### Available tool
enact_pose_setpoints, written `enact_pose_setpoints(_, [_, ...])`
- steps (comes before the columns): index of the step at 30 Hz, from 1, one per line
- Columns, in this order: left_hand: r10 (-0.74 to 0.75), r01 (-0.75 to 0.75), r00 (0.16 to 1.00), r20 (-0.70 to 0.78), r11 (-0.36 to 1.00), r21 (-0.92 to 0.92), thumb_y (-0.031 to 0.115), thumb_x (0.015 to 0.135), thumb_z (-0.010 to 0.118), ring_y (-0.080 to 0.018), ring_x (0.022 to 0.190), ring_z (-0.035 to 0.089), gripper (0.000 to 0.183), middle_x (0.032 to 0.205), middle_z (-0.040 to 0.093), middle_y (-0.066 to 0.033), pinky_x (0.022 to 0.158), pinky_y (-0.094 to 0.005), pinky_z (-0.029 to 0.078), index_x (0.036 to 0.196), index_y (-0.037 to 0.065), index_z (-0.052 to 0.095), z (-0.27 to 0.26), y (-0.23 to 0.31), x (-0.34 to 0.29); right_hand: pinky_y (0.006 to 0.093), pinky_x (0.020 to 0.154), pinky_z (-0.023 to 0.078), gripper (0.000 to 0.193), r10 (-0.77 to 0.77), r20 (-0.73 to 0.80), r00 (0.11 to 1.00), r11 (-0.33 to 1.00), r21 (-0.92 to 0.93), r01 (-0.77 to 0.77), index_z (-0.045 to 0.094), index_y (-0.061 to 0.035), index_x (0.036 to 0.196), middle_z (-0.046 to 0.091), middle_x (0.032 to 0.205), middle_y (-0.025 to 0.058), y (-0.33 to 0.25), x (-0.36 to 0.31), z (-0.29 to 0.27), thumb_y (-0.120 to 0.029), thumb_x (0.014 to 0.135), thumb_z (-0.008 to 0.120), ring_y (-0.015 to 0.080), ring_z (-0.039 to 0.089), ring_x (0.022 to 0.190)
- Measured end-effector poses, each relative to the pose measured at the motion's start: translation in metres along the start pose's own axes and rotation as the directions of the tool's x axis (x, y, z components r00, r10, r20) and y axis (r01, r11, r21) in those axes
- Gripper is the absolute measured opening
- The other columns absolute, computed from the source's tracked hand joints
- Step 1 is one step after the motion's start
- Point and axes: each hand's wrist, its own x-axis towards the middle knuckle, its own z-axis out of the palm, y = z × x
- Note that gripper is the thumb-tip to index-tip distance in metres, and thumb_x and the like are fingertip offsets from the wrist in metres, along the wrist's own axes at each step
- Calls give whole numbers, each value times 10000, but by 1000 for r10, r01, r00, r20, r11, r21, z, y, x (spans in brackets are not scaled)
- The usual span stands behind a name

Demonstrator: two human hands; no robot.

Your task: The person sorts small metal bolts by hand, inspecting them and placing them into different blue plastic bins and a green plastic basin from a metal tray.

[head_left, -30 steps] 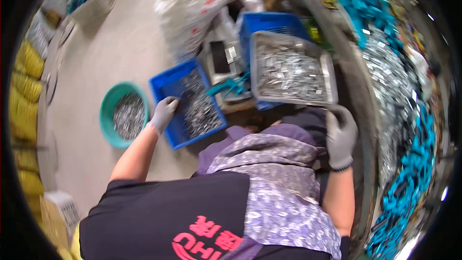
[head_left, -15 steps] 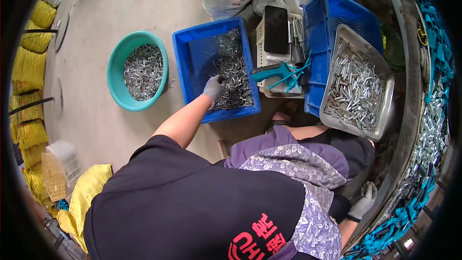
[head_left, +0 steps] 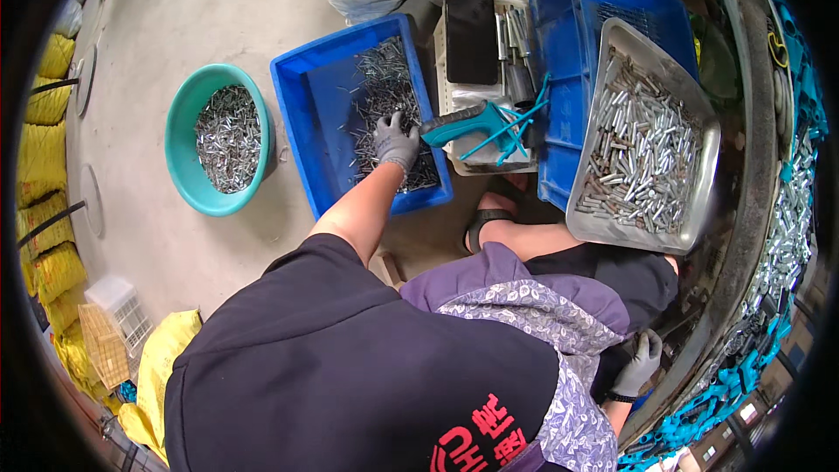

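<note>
Left hand (head_left: 398,142): gloved, fingers bent and slightly apart, tips down on the thin dark pins (head_left: 384,70). Can't tell if it's pinching any. Pins sit in the blue tray (head_left: 328,105), heaped along its right wall from the top right corner to the bottom right; the left part of the tray floor is mostly bare. Hand is right of the tray's middle.

Teal-handled tool (head_left: 463,127) sits just right of the hand, its handle end reaching the tray's right rim, thin teal prongs toward the blue crate (head_left: 559,79). Black phone (head_left: 470,35) lies on the pale basket (head_left: 444,96), metal rods (head_left: 514,31) beside it. Steel pan (head_left: 629,234) overlaps the crate's right side, full of short metal studs (head_left: 642,149). Green basin (head_left: 177,140) with shiny pins (head_left: 229,140) stands left of the tray.

Right hand (head_left: 642,363): gloved, low beside the bench edge (head_left: 738,166), fingers loosely bent, contents unclear.
</note>
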Motion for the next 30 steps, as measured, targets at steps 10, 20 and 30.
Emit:
enact_pose_setpoints(10, [9, -48, 989, 150, 964, 260, 285, 993, 564, -422, 1102, 657, 287, 1178, 596, -202, 868, -523, 565, 1230, 125, 550, -17, 24, -9, 321, 912, 478, 177, -36, 67, 997, 977, -208, 49, 675, 40, 1048, 689, 1031, 103, -19, -14, 11, -113, 981, 615, 196, 621, 961])
enact_pose_setpoints(20, [-114, 355, 922, 371, 635, -686, 320, 1035, 509, -279, 1011, 705, 327, 1072, 717, -163, 862, -422, 557, 1127, 46, 661, -10, -92, -16, 310, 857, 473, 184, 20, 87, 996, 998, -56, -15, 647, 43, 1049, 658, 976, 75, -11, -3, 26, -121, 973, 614, 178, 589, 898])
enact_pose_setpoints(30, [430, 825, 540, 724, -97, -557, 549, 1023, 535, -105, 601, 460, 462, 820, 610, -12, 441, -211, 336, 909, 119, 657, -153, -47, -32, 301, 861, 479, 196, -89, 86, 992, 993, -63, 95, 645, 59, 1061, 669, 1009, 80, 3, 25, 24, -116, 982, 606, 164, 596, 928])
